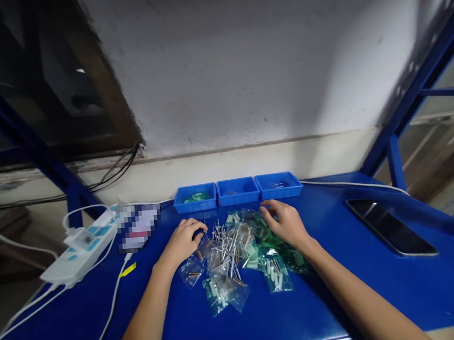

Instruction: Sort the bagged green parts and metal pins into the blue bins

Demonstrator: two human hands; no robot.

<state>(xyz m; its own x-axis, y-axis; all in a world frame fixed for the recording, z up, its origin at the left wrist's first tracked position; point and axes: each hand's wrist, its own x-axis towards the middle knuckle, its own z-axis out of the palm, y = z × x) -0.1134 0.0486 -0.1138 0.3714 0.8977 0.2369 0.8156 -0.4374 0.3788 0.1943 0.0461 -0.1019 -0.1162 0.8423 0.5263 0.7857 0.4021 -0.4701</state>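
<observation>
Two bare hands reach in from the near edge in the head view, one on each side of a loose heap on the blue table point(209, 339). The left hand point(183, 241) is at the heap's left side, fingers bent, thumb and forefinger slightly parted beside the clear bags point(190, 273); whether it grips anything, I cannot tell. The right hand point(288, 224) is over the green bags point(269, 237) at the heap's right side, its thumb and forefinger spread, nothing visible between them.

Silvery pins point(228, 243) lie crisscross in the middle of the heap, between the hands, on and among the bags. Some clear bags hold brownish pieces; a green bag at the near right has pale plugs point(275, 277) inside.

Three blue bins stand in a row behind the heap, near the wall point(243, 74). Something green is in the left bin point(196, 207), the contents of the middle bin point(239, 198) are too small to make out, and a few thin pieces lie in the right bin point(280, 192).

Well to the right lies a dark phone point(391, 228). On the left are a white power strip point(82, 254), a pixelated device point(140, 228) and a cable point(113, 299) with a yellow tag point(128, 270).
</observation>
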